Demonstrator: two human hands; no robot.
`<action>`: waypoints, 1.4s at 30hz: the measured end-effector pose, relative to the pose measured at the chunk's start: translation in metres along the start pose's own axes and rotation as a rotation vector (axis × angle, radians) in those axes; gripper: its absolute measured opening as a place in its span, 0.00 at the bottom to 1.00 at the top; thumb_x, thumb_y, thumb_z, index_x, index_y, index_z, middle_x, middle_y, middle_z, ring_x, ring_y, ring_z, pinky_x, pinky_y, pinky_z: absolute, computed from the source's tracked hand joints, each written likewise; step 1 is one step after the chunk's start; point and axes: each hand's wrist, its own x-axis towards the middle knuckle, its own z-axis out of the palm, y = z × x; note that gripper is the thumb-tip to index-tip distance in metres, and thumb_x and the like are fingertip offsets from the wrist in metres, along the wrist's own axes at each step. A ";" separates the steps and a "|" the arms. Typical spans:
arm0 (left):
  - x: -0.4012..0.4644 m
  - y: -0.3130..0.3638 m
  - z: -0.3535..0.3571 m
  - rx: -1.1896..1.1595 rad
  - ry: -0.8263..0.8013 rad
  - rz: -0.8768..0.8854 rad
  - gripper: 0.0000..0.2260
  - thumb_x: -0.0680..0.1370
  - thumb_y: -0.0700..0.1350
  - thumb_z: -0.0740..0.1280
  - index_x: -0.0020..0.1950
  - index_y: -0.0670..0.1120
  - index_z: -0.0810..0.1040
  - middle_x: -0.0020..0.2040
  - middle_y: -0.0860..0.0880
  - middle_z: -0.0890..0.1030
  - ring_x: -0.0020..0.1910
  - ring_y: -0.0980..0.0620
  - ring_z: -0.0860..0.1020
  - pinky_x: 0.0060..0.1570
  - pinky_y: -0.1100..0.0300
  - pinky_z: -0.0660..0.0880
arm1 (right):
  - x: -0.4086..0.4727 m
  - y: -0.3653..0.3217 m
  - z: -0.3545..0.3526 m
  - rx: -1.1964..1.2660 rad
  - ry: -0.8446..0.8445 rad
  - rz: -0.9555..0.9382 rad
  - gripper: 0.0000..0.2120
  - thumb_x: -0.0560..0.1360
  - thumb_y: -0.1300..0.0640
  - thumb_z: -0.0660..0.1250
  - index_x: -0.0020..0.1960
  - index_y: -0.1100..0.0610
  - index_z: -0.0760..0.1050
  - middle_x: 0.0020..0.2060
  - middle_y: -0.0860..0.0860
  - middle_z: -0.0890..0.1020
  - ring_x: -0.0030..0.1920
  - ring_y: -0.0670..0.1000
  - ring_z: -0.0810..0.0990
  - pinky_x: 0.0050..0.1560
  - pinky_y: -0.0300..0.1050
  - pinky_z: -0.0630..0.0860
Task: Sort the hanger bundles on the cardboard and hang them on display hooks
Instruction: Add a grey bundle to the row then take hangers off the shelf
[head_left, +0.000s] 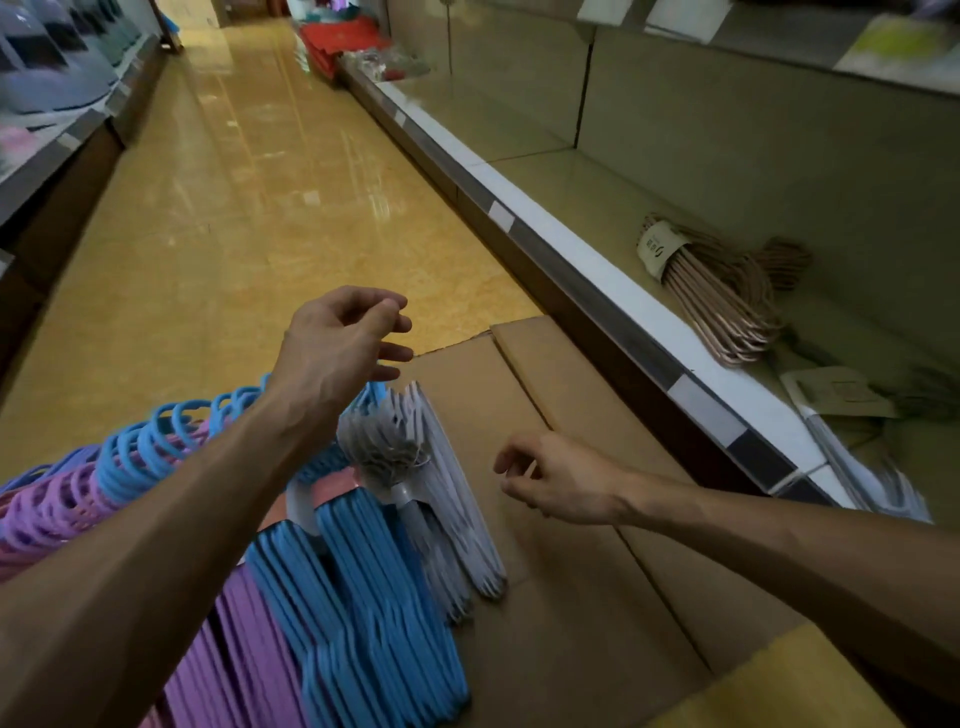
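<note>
Both hands (337, 338) (556, 480) hover loosely curled, holding nothing, above the hanger bundles (374, 561).

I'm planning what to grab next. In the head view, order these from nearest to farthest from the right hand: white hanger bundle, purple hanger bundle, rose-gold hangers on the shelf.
From the right hand:
1. White hanger bundle, just left of it on the cardboard.
2. Purple hanger bundle, farther left, past the blue ones.
3. Rose-gold hangers, up on the shelf to the right.
</note>
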 end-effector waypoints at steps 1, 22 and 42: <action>0.000 0.002 0.006 -0.002 -0.014 -0.003 0.08 0.83 0.44 0.62 0.57 0.47 0.79 0.50 0.48 0.83 0.47 0.48 0.84 0.49 0.52 0.81 | -0.008 0.005 -0.007 -0.031 0.021 -0.021 0.12 0.81 0.53 0.63 0.63 0.53 0.74 0.56 0.48 0.79 0.50 0.43 0.77 0.47 0.35 0.75; -0.019 0.018 0.182 0.095 -0.361 0.096 0.07 0.83 0.45 0.61 0.58 0.48 0.78 0.49 0.49 0.81 0.45 0.51 0.82 0.42 0.59 0.80 | -0.141 0.165 -0.125 -0.113 0.611 0.594 0.33 0.72 0.36 0.66 0.71 0.49 0.61 0.62 0.54 0.76 0.55 0.56 0.78 0.58 0.55 0.77; -0.044 0.008 0.244 0.101 -0.541 0.061 0.07 0.82 0.46 0.62 0.57 0.50 0.77 0.49 0.48 0.82 0.42 0.51 0.83 0.36 0.66 0.78 | -0.153 0.204 -0.143 0.395 0.780 0.731 0.40 0.61 0.39 0.74 0.66 0.43 0.58 0.63 0.56 0.73 0.57 0.57 0.78 0.53 0.52 0.80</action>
